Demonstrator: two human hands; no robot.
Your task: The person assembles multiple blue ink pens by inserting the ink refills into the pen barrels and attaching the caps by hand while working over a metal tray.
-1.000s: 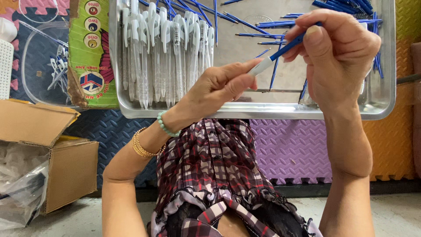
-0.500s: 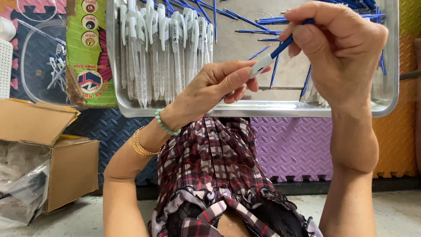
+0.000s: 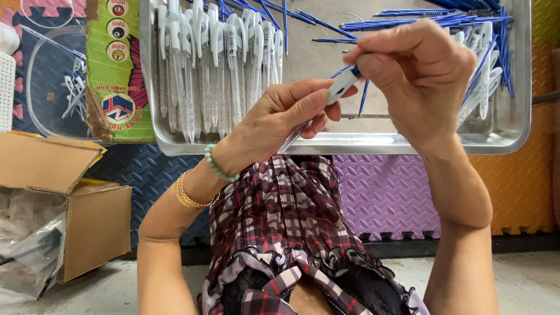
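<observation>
Between the two hands, over the metal tray [image 3: 408, 143], sits a clear pen barrel [image 3: 341, 87]. Left hand [image 3: 280, 119] pinches it tight. Right hand [image 3: 420, 76] pinches a blue refill [image 3: 354, 71] at its top end, partly pushed in. Many finished white pens [image 3: 216, 64] lie in rows in the tray. Loose blue refills [image 3: 408, 20] wait beside them, so lots of work looks left. A cardboard box [image 3: 76, 204] sits nearby.

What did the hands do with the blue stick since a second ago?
The right hand pushed the blue refill deeper into the clear pen barrel; only its tip now shows. The left hand kept gripping the barrel. The metal tray of pens stayed put.
</observation>
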